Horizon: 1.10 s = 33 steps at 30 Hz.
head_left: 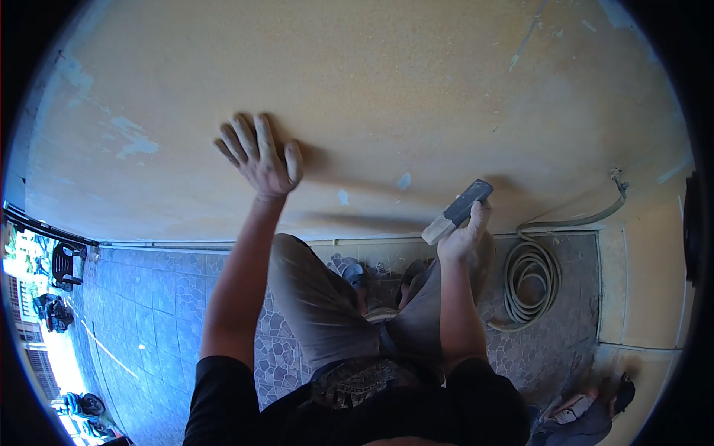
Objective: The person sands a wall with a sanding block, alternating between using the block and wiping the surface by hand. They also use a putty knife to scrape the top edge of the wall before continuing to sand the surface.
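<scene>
My left hand [262, 160] lies flat on the yellowish wall [357, 82], its fingers spread and dusty. My right hand [462, 236] is wrapped round a dark grey block-shaped tool [462, 208] with a paler lower end. The block is tilted, its upper end close to the wall; whether it touches the surface I cannot tell. Between the two hands, two small pale patches [404, 181] show on the wall.
A coiled hose [532, 284] lies on the patterned tile floor [275, 360] at the right and runs up to a tap [616, 174]. Another person [587, 416] is low at the bottom right. Motorcycles [91, 405] and a dark chair [68, 264] stand at the far left.
</scene>
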### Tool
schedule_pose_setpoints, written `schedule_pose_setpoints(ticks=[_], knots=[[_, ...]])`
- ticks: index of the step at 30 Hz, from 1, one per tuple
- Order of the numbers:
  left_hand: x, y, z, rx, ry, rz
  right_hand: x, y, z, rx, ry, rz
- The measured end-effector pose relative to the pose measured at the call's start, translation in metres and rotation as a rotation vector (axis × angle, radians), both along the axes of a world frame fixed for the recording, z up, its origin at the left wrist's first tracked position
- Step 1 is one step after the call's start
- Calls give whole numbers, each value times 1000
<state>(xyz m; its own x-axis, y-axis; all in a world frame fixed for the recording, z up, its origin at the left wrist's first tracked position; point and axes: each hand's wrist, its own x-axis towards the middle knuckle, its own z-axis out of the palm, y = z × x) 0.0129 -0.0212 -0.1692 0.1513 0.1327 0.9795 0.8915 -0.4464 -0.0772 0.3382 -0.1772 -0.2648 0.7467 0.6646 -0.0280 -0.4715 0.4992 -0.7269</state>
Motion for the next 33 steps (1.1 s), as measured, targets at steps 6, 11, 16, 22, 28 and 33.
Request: schedule_pose_setpoints(ticks=[6, 11, 16, 22, 28, 33], knots=[[102, -71, -124, -547, 1, -149, 6, 4, -61, -106, -593, -197], [130, -93, -151, -834, 452, -301, -7, 4, -77, -207, -709, -187], [125, -88, -140, -880, 814, -269, -10, 13, -81, -205, -615, -174], [108, -81, -123, -810, 799, -304, -12, 13, -78, -178, -576, -134], [94, -77, -68, -725, 750, -200, -13, 15, -79, -144, -536, -116], [71, -54, 1, -516, 524, -134, -13, 12, -74, -202, -586, -115]])
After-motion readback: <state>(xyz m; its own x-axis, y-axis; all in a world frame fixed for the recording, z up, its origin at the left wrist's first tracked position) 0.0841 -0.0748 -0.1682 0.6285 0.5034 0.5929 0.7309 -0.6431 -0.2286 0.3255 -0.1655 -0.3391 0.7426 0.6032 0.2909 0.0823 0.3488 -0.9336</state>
